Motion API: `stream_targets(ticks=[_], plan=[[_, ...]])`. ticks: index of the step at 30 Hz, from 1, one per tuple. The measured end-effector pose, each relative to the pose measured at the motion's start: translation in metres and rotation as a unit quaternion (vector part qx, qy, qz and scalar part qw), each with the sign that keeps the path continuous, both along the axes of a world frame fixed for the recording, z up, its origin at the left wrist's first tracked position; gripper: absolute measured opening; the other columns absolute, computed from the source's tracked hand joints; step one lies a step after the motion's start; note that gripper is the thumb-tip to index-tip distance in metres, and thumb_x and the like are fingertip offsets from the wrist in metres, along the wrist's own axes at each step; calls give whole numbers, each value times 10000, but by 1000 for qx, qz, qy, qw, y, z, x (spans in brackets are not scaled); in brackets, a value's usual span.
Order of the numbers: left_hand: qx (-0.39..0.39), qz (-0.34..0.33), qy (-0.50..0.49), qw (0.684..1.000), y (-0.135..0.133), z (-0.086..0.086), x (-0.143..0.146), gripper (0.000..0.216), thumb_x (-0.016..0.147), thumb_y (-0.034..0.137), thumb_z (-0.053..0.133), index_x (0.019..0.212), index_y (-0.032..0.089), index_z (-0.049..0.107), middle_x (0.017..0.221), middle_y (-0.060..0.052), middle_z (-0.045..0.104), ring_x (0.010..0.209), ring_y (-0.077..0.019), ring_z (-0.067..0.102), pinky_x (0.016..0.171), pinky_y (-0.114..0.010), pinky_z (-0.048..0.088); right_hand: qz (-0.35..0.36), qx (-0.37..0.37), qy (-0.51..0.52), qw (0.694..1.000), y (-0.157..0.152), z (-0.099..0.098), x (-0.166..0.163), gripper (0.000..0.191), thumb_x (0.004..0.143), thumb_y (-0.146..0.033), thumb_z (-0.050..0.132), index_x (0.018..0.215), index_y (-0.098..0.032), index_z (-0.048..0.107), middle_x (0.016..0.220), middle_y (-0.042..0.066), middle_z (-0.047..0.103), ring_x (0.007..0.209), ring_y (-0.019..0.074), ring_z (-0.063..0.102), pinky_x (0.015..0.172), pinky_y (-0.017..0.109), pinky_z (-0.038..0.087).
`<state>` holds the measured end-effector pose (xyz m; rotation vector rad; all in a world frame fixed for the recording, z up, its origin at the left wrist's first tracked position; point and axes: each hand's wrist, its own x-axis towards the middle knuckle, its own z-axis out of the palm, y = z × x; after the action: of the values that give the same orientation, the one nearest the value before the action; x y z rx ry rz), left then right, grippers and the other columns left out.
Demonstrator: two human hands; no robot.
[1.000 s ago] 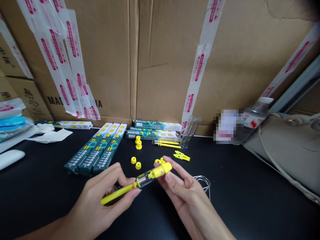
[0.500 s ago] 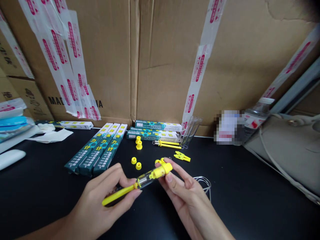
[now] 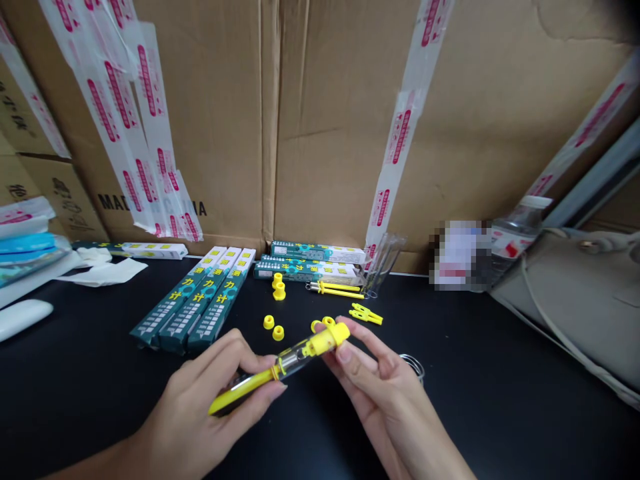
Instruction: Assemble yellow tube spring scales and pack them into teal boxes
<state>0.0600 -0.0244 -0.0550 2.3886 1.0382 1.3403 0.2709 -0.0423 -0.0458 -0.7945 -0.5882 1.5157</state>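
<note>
A spring scale [image 3: 295,357] with a clear tube and a yellow inner bar is held slanting over the table, its capped end up to the right. My left hand [image 3: 215,393] pinches the tube near its middle between thumb and fingers. At the upper end, my right hand [image 3: 377,380] has thumb and fingers on the yellow cap [image 3: 341,333]. Behind that hand, partly covered, lie two yellow rings [image 3: 328,321]. Two small yellow caps [image 3: 278,333] sit left of them, with more yellow caps [image 3: 279,291] behind.
Three green-and-white boxes [image 3: 200,293] lie at left, with more boxes [image 3: 310,270] at the back. Yellow rods with springs [image 3: 340,288], clear tubes [image 3: 385,263], yellow flat pieces [image 3: 366,313] and metal wire [image 3: 414,365] are nearby. A bottle [image 3: 515,233] and grey bag [image 3: 570,293] stand right.
Both hands and the spring scale have shifted very slightly to the right in view. The grip of each hand stays the same.
</note>
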Motion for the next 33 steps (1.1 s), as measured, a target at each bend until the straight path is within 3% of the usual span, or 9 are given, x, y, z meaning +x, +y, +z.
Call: stream_targets(ticks=[3,6,11,15,21,26,33], plan=[[-4,1,30,1000,1,0,-2,187,925,245,649,1109,268,628,897,11,684,683,-126,690,622,-174,562,-2,12,-18,1000,1,3,1,410,718,-254,884,1105,-214,753,996,60,815,1021,226,738,1074,385,490],[-15,4,58,998,3,1,-2,238,953,325,624,1190,311,638,996,9,737,827,-151,740,757,-191,586,-5,19,-41,999,1,5,2,425,724,-271,879,1128,-220,756,1002,65,814,1040,238,732,1083,397,480],[-5,15,74,997,4,0,-1,257,965,345,604,1217,312,641,991,25,775,798,-143,764,716,-159,592,-4,24,-70,997,2,8,5,417,719,-292,878,1113,-218,766,1036,70,806,1055,257,725,1076,411,482],[3,20,87,996,3,1,-1,232,965,316,606,1195,302,638,1038,36,775,851,-132,765,766,-148,588,4,35,-120,992,5,11,7,382,738,-332,861,1087,-205,768,1043,74,801,1076,246,713,1059,371,485],[25,23,104,994,3,1,0,240,988,298,573,1223,292,618,1013,20,768,847,-145,760,770,-188,592,14,80,-231,970,11,9,16,344,729,-367,858,1041,-236,797,953,55,813,935,227,742,864,310,580],[36,7,91,995,4,0,-1,213,983,242,580,1191,254,622,1004,-9,759,795,-134,749,649,-149,581,14,85,-270,959,15,7,21,295,696,-390,876,944,-237,831,862,58,816,771,196,734,729,265,588],[22,15,102,994,1,4,-1,218,983,271,572,1194,284,625,940,29,756,669,-112,724,677,-162,584,15,84,-254,964,15,7,17,288,678,-378,883,923,-237,833,881,57,818,893,245,757,809,299,594]])
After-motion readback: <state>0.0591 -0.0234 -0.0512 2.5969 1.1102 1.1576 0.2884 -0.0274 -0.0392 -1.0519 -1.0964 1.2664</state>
